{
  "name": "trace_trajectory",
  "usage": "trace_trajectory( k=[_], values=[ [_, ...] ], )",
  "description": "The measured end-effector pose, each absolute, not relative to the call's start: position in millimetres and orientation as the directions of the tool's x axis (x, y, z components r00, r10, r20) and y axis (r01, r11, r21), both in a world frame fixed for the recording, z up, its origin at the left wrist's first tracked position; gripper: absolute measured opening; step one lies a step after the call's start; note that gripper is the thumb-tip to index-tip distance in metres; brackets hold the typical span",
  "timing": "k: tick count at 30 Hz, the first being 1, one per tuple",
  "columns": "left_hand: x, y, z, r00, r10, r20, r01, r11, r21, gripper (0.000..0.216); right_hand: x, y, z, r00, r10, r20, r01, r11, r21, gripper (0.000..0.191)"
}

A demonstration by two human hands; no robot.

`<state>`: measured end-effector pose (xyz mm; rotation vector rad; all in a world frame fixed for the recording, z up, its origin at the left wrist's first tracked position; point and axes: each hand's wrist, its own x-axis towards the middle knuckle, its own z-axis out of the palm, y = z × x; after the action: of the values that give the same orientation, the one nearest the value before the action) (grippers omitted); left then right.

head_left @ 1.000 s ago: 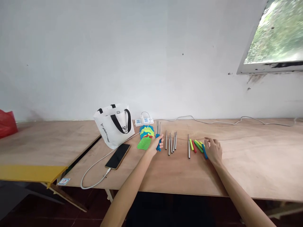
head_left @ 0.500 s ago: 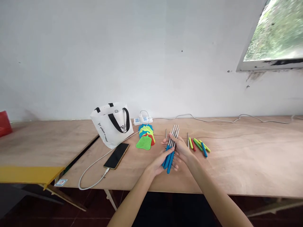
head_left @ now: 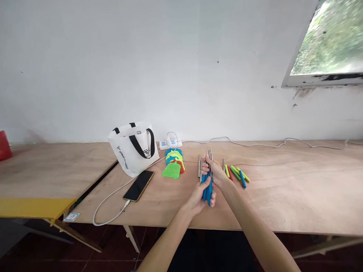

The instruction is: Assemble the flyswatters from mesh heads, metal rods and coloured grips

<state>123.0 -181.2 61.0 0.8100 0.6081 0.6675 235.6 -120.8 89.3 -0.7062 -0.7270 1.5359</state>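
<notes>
A bundle of several silver metal rods with blue handles [head_left: 209,190] stands between my two hands above the table's front half. My left hand [head_left: 199,197] is wrapped round the blue handles low down. Higher up, my right hand [head_left: 216,172] closes round the metal shafts, thumb towards the top. The far tips stick out above its fingers. Beyond the fingers on the left lies a loose metal rod [head_left: 199,165]. To the right of my hands rest another thin rod [head_left: 223,164] and several short sticks in yellow, red, green and blue [head_left: 242,179].
A stack of coloured mesh swatter-like heads [head_left: 171,170] lies left of my hands. Farther left are a phone [head_left: 138,186] on a white charging cable [head_left: 109,196] and a white tote bag [head_left: 127,156]. A power strip [head_left: 170,144] sits by the wall.
My right hand's fingers have wrapped round the shafts, and the bundle is drawn tighter and more upright. Both hands have shifted slightly right.
</notes>
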Motion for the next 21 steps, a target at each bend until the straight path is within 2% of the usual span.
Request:
trace_trajectory(
  k=[8,13,16,21],
  values=[
    [128.7,-181.3,90.5,0.653,0.745,-0.135,-0.313,0.428,0.848,0.048,248.2,-101.5,107.1,-0.036,0.999,0.031,-0.615,0.002,-0.789,0.048],
    [107.2,-203.9,74.3,0.732,0.648,-0.21,-0.167,0.469,0.867,0.049,290.6,-86.8,129.0,0.124,0.989,0.075,-0.662,0.139,-0.737,0.051],
    [94.3,-210.9,65.2,0.802,0.542,-0.251,-0.073,0.506,0.859,0.052,318.5,-91.5,136.6,0.196,0.976,0.097,-0.677,0.206,-0.706,0.044],
    [95.0,-205.8,66.4,0.814,0.514,-0.269,-0.027,0.497,0.868,0.05,326.9,-107.9,128.4,0.287,0.949,0.128,-0.686,0.297,-0.664,0.041]
  ],
)
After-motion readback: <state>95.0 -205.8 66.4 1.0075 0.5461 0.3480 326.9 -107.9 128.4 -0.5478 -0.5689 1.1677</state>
